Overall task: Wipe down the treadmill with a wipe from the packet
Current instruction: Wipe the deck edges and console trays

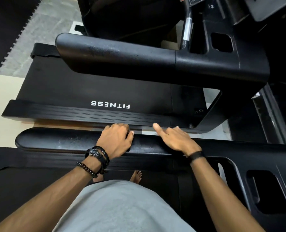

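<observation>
On the near side of the treadmill, the near handrail (58, 142) runs left to right across the view, its long axis horizontal, its rounded free end pointing left and its right end merging into the console (259, 164). Both hands rest on this rail. The left hand (116, 141) lies palm down over the top of it, fingers curled over the far edge, thumb pointing right along the surface; whether this grip encloses a wipe cannot be told, since no wipe or packet shows. The right hand (175, 139) sits just to the right, near but apart from the left, palm down, grip loose and holding nothing, index finger extended up and left past the rail's far edge.

The left wrist carries dark bracelets (97, 154) and a bead string (87, 169); the right wrist carries a black band (195, 155).

Beyond the rail, a ribbed side strip (71, 112) and the belt (88, 87) lie parallel to it, the belt printed "FITNESS" (110, 104) upside down to the viewer. The far handrail (115, 52) also runs left to right, free end pointing left.

Below the near rail, a bare foot (136, 176) stands on black surface, above a grey shirt (122, 208). Black interlocking mats (8, 30) cover the floor at upper left.
</observation>
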A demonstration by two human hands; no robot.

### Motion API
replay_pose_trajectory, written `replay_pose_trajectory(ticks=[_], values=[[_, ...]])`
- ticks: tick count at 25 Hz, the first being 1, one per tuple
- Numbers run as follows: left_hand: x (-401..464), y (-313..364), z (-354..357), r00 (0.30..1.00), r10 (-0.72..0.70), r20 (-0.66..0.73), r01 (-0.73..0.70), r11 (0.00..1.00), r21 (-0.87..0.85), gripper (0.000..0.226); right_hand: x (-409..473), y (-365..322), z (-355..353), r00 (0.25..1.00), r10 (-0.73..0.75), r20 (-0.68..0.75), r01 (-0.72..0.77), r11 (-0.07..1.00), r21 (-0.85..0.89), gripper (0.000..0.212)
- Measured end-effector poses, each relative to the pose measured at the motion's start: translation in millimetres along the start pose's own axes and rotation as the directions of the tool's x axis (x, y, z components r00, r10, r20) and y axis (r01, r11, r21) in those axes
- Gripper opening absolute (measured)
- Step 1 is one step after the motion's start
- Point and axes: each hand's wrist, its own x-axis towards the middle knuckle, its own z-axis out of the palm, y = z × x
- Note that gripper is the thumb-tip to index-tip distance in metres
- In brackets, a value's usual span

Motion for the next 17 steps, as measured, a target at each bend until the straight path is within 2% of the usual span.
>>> replay_pose_trajectory(ticks=[2,4,6,7,10,13,17], values=[[1.1,0.8,-0.3,1.0,-0.001,0.003,0.001,1.0,-0.008,0.033,9.1,-17.4,-0.3,0.996,-0.002,0.09,-0.004,0.998,0.056,0.091],[1.3,1.3,-0.9,1.0,-0.002,-0.006,0.002,1.0,-0.007,0.033,1.3,-2.2,-4.5,0.991,-0.095,0.094,0.074,0.976,0.206,0.102],[1.9,1.0,0.2,1.0,-0.007,-0.008,0.007,1.0,-0.006,0.033,-11.5,25.9,-16.6,0.993,-0.064,0.097,0.023,0.923,0.384,0.106],[1.8,1.4,1.4,1.0,-0.01,-0.011,0.01,1.0,-0.007,0.033,-11.2,35.9,-19.9,0.996,-0.033,0.079,-0.003,0.908,0.419,0.11],[2.2,0.4,1.7,1.0,-0.007,-0.005,0.007,1.0,0.001,0.032,13.6,22.0,-16.0,0.991,0.084,0.101,-0.11,0.952,0.286,0.117],[1.6,1.6,1.0,1.0,-0.002,-0.001,0.002,1.0,-0.018,0.029,26.5,-15.1,-4.3,0.983,0.047,0.177,-0.078,0.982,0.175,0.114],[1.9,1.1,-0.1,1.0,-0.004,-0.001,0.004,1.0,-0.014,0.031,9.1,15.7,-24.1,0.982,0.002,0.189,-0.089,0.887,0.454,0.102]])
